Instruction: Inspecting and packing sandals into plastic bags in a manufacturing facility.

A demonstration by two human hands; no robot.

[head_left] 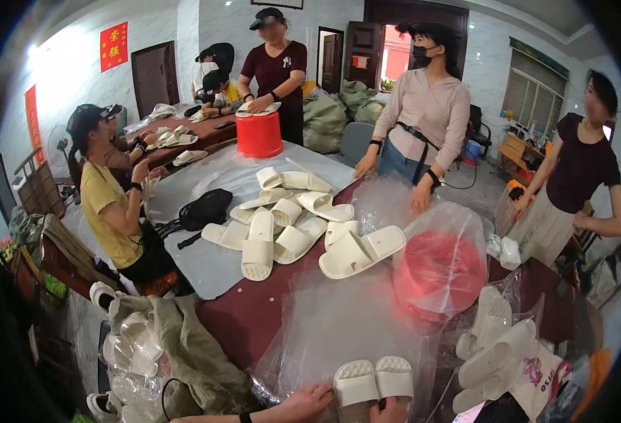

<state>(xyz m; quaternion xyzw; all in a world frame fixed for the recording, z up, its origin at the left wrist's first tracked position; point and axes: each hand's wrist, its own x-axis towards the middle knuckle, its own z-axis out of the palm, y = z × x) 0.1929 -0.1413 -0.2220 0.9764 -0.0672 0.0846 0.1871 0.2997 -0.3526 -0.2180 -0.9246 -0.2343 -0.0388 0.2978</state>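
At the near edge of the table, my right hand (393,409) grips a pair of cream slippers side by side. Their quilted toes point away from me; the left slipper (355,377) and right slipper (395,377) nearly touch. Just left of them, my left hand (312,402) has its fingers drawn together at the near edge of a clear plastic bag (346,317), which lies flat in a stack under the slippers. The fingertips' exact hold is too small to make out. Beyond the bags lies a loose pile of cream slippers (289,218).
A red round tub (441,275) under clear plastic stands right of the bags. Bagged slippers (494,352) lie at the right, more in a sack (191,345) at lower left. Several co-workers stand or sit around the table; one leans on a red bucket (260,137). A black bag (205,210) lies left.
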